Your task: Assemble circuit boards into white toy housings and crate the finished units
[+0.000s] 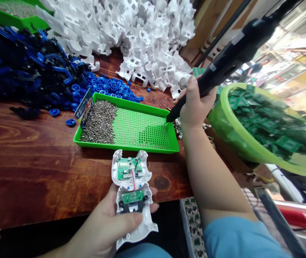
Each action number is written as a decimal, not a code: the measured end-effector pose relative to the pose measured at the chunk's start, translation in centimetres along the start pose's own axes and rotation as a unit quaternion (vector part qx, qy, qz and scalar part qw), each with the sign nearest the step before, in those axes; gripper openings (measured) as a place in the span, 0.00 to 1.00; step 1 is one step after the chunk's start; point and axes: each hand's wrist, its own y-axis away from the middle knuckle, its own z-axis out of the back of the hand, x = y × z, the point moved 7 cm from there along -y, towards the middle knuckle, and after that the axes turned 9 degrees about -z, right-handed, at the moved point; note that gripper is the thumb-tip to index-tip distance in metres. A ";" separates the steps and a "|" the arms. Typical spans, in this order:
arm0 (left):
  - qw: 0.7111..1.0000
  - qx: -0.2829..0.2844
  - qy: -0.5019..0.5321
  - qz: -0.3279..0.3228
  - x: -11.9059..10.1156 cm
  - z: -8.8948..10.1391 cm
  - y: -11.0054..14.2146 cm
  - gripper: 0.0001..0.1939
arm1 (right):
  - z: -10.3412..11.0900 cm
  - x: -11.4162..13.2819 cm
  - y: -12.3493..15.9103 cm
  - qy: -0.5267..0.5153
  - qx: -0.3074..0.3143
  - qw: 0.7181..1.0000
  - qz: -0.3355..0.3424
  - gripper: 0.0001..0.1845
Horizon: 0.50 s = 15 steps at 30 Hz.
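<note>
My left hand (pixel 110 224) grips a white plastic shell (pixel 132 190) with two small green circuit boards and a red wire inside, held at the near edge of the wooden table (pixel 34 172). My right hand (pixel 194 104) is wrapped round a black electric screwdriver (pixel 230 57). Its tip touches the right end of a green screw tray (pixel 131 127), which holds a heap of small metal screws (pixel 100 122) on its left side.
A pile of white plastic shells (pixel 142 39) lies at the back, blue and black plastic parts (pixel 26 68) at the back left. A green bowl (pixel 233 139) of green circuit boards sits at the right. Another green tray (pixel 10 12) is at the top left.
</note>
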 end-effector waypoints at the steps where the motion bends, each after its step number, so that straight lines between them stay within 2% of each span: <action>1: 1.000 -0.003 -0.002 -0.001 0.0 0.1 0.0 0.27 | 0.0 0.0 0.1 0.000 -0.003 1.000 0.000 0.13; 4: 1.000 0.000 -0.007 0.002 0.3 0.3 -0.2 0.25 | 0.3 0.1 0.3 -0.017 -0.016 1.000 -0.001 0.12; 8: 0.999 0.031 -0.028 -0.004 0.4 0.4 -0.3 0.19 | 0.8 1.2 0.1 -0.060 -0.025 0.998 -0.011 0.09; 10: 0.998 0.041 -0.035 -0.009 0.5 0.4 -0.3 0.18 | 1.1 2.7 0.0 -0.068 -0.025 0.997 -0.010 0.08; 13: 0.998 0.044 -0.037 -0.018 0.5 0.3 -0.3 0.16 | 2.4 6.4 0.7 -0.082 -0.050 0.995 0.007 0.06; 14: 0.998 0.045 -0.037 -0.022 0.5 0.3 -0.4 0.16 | 2.6 7.7 1.2 -0.079 -0.039 0.996 -0.005 0.06; 15: 0.998 0.049 -0.037 -0.027 0.6 0.3 -0.4 0.16 | 2.5 8.9 1.9 -0.067 0.000 0.997 -0.025 0.04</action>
